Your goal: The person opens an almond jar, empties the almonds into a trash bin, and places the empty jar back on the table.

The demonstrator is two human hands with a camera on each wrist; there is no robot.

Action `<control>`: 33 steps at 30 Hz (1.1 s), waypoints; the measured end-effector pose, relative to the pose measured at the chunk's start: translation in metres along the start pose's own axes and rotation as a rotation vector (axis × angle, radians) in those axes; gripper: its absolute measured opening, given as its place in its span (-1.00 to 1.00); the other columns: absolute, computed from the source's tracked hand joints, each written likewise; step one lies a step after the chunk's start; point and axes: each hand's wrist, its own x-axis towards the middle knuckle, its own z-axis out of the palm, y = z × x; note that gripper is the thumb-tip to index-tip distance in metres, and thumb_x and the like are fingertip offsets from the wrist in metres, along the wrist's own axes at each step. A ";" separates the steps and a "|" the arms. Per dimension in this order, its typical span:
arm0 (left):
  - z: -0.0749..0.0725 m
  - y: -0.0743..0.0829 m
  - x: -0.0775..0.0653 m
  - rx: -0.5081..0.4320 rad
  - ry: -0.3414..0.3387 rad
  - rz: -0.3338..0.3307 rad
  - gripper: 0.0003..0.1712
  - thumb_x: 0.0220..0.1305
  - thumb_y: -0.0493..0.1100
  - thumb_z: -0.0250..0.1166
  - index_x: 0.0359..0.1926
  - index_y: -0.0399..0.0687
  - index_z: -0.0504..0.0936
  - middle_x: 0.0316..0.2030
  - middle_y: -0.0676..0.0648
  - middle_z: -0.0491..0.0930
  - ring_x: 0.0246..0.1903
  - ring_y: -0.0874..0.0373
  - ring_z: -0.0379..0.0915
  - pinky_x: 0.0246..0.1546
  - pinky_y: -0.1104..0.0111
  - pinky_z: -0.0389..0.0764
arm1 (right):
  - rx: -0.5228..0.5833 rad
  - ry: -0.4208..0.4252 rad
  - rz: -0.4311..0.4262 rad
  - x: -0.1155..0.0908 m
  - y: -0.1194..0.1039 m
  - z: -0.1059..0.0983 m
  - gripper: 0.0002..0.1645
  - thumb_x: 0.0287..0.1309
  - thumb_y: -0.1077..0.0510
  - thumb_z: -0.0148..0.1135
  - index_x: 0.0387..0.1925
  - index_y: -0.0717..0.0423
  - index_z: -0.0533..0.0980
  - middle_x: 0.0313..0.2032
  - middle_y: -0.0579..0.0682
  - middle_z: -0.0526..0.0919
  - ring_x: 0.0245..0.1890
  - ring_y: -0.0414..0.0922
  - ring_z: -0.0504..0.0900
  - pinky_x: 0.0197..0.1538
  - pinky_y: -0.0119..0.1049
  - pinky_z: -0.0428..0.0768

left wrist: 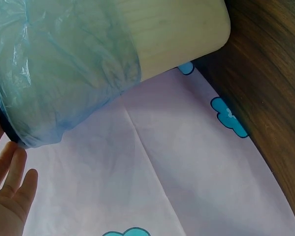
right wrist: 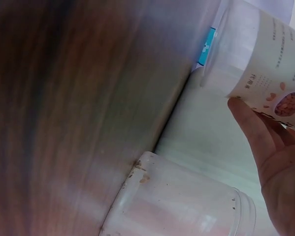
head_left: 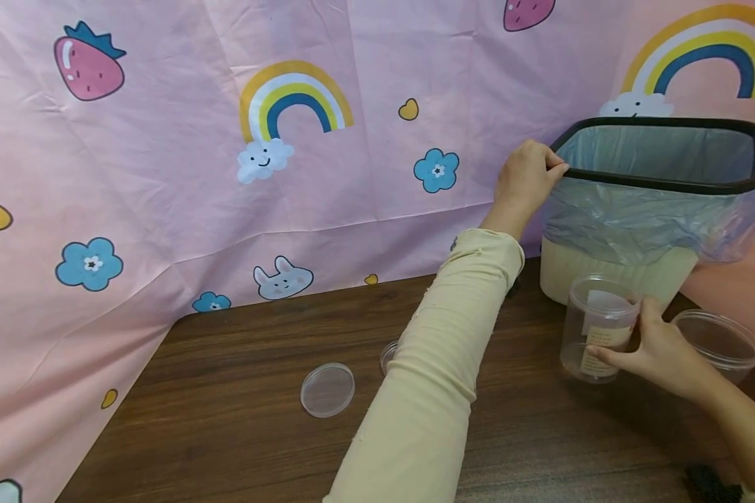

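My left hand (head_left: pixel 527 180) pinches the black rim (head_left: pixel 657 183) of a trash bin (head_left: pixel 560 269) at its left corner. A bluish plastic bag lines the bin (head_left: pixel 642 216) and hangs over its outside. In the left wrist view the left fingers (left wrist: pixel 14 172) meet the rim's edge. My right hand (head_left: pixel 670 353) grips a clear, lidless plastic jar (head_left: pixel 574 328) by its side, in front of the bin. A printed label (right wrist: pixel 273 73) with a picture of nuts or seeds shows on that jar in the right wrist view. The jar looks mostly transparent.
A second clear jar (head_left: pixel 720 342), with brown bits inside its base in the right wrist view, stands right of my right hand. Two clear round lids, one (head_left: pixel 327 390) in full view and one (head_left: pixel 387 355) partly behind my left sleeve, lie on the wooden table (head_left: pixel 239 419). A patterned cloth (head_left: pixel 377 175) hangs behind.
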 end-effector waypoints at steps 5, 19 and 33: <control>0.000 0.000 -0.001 0.000 0.001 0.001 -0.83 0.19 0.06 0.22 -0.25 0.28 0.72 -0.21 0.25 0.51 -0.32 0.43 0.42 -0.40 0.65 0.38 | 0.005 -0.021 -0.011 0.000 0.000 0.001 0.04 -0.17 0.01 0.47 0.10 0.44 0.01 -0.22 0.33 0.43 -0.38 0.01 0.47 -0.50 -0.36 0.38; -0.002 0.002 0.000 -0.006 -0.014 -0.011 -0.82 0.18 0.07 0.21 -0.26 0.29 0.72 -0.25 0.28 0.55 -0.36 0.44 0.43 -0.43 0.65 0.38 | 0.027 -0.096 -0.012 -0.001 0.002 0.000 0.08 -0.13 0.01 0.46 0.14 0.47 -0.03 -0.20 0.29 0.42 -0.36 -0.11 0.43 -0.43 -0.40 0.39; -0.001 0.001 0.000 0.007 -0.003 -0.014 -0.83 0.18 0.08 0.22 -0.27 0.31 0.72 -0.26 0.28 0.55 -0.36 0.43 0.43 -0.43 0.64 0.39 | 0.099 -0.092 -0.077 0.000 0.007 0.002 0.03 -0.15 0.13 0.48 0.14 0.41 -0.02 -0.15 0.26 0.38 -0.31 -0.36 0.40 -0.36 -0.49 0.39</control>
